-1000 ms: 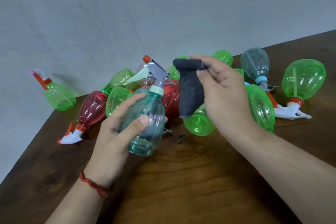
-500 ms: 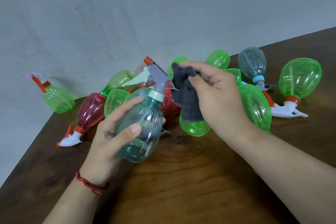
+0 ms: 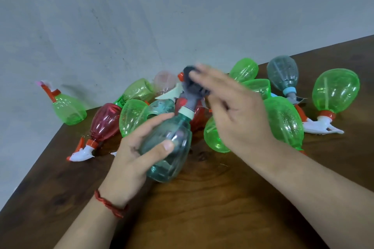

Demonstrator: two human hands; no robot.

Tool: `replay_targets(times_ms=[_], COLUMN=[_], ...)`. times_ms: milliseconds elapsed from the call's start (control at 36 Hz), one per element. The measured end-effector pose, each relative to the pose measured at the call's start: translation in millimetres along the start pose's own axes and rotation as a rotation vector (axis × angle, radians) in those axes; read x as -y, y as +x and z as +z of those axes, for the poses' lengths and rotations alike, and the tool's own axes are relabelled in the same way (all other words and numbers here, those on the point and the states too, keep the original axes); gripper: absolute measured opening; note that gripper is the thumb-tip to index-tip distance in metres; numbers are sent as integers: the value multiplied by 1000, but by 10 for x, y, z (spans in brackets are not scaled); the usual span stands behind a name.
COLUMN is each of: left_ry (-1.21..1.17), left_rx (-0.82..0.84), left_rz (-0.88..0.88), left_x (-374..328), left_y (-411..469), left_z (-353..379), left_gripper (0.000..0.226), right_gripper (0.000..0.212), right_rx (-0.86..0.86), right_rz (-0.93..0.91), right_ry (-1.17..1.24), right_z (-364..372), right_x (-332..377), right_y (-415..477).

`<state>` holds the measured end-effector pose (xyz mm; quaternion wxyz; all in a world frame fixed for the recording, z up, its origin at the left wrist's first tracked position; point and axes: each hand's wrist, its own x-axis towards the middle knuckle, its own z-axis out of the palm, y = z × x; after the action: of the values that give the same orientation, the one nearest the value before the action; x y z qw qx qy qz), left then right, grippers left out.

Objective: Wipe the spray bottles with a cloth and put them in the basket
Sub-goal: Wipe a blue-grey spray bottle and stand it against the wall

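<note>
While the left hand (image 3: 137,155) wraps fingers and thumb round the ribbed, translucent teal bottle (image 3: 172,147), held tilted, the right hand (image 3: 236,115) lays blurred fingers over the dark fuzzy cloth (image 3: 194,85) on its grey trigger head (image 3: 191,100). Pinch or flat press: can't tell. Glossy bulbous green bottles (image 3: 283,121) and a red bottle (image 3: 105,121) lie piled just beyond both hands on the wood-grain table (image 3: 202,208).

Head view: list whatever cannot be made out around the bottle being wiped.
- Basket: nowhere in the head view, outside the frame.
- Right hand: motion-blurred, so its grip on the cloth cannot be told.
- Sprayer head of the teal bottle, held by the left hand: partly covered by cloth and fingers.
- Pink bottle: lower part hidden behind the pile of bottles.
</note>
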<state>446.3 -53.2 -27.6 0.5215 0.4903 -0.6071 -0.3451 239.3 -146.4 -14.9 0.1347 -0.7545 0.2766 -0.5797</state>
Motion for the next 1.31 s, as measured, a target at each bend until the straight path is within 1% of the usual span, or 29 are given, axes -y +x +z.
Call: replay_targets(times_ms=[56,83,139,250,306,389,444,500,611,667,722,778,833,889,944,1000,1083,1139,1194,1306], left_ry=[-3,-1,12,-4,-16,-36,-49,-93,-169,-176,-131,-52,17,66,64,-45,-133,-149,-136,24], left_rx=[-11,-33,-57,-98,-112,-75,-40,-54,-59,-99,-152,-214,-275,-335,-385,-379,-316,-288,-270,-297], left_rz=[45,70,97,76,53,24,15,12,24,36,60,83,77,64,43,8,-6,-15,-5,45], left_x=[-6,0,34,62,50,21,29,57,79,64,62,83,120,176,185,182,170,147,110,-59], left_y=[-22,-25,-29,6,22,19,-5,-22,-1,16,41,64,75,85,93,95,98,92,76,33], left_z=[53,59,32,-44,-46,-48,-27,-10,-9,-17,-36,-61,-91,-116,-112,-111,-105,-106,-133,-231], left_gripper=[61,59,58,58,63,66,65,64,63,57,49,47,54,59,66,71,57,50,49,50], right_gripper=[51,49,46,42,43,46,45,43,42,41,42,44,44,44,47,49,49,46,45,44], right_rx=[138,161,162,173,156,104,136,153,86,81,68,28,16,91,218,296,316,337,344,349], right_rz=[-87,-107,-118,-90,-85,-91,-135,-135,-79,-72,-30,74,214,369,472,474,352,319,328,389], right_ry=[-66,-78,-87,-125,-116,-102,-93,-85,-84,-99,-81,-11,100,230,290,279,182,168,169,152], right_z=[95,125,130,102,59,18,43,67,5,11,36,56,64,79,121,152,140,122,133,218], right_x=[-23,-33,-35,-31,-53,-50,-31,-41,-84,-78,-58,-41,-20,9,32,87,175,227,237,295], right_y=[-51,-71,-78,-70,-54,-24,-27,-35,-27,-29,-43,-63,-66,-54,-66,-97,-146,-149,-148,-140])
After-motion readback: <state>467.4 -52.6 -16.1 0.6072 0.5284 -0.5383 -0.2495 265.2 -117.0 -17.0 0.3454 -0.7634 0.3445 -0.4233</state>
